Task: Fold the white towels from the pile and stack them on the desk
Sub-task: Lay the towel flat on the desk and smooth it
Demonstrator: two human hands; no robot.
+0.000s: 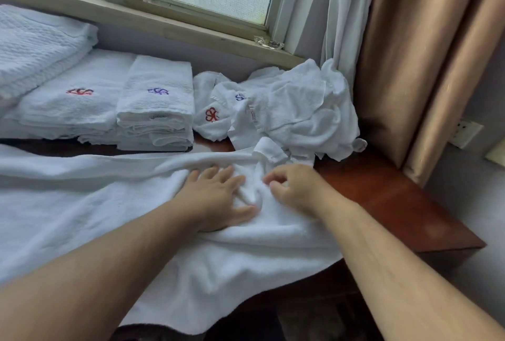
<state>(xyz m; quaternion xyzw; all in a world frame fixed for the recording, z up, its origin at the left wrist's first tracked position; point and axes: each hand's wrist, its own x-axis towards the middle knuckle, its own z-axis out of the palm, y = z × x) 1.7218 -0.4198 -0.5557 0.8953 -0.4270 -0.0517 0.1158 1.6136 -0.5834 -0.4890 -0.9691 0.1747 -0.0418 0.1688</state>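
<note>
A large white towel (82, 204) lies spread over the wooden desk (382, 195), its near edge hanging off the front. My left hand (216, 198) lies flat on the towel with straight fingers. Just to its right, my right hand (292, 187) pinches a bunched fold of the same towel with curled fingers. Behind them sits a crumpled pile of white towels (289, 111) with red and blue logos. A stack of folded towels (155, 105) with a blue logo stands at the back centre, and another folded stack (73, 102) with a red logo lies left of it.
More folded white linen (35, 45) is heaped at the far left. A window sill (191, 31) runs behind the desk. A white sheer curtain (341, 26) and a tan curtain (426, 53) hang at the right, with a wall socket (464, 133) beyond. The desk's right corner drops off to the floor.
</note>
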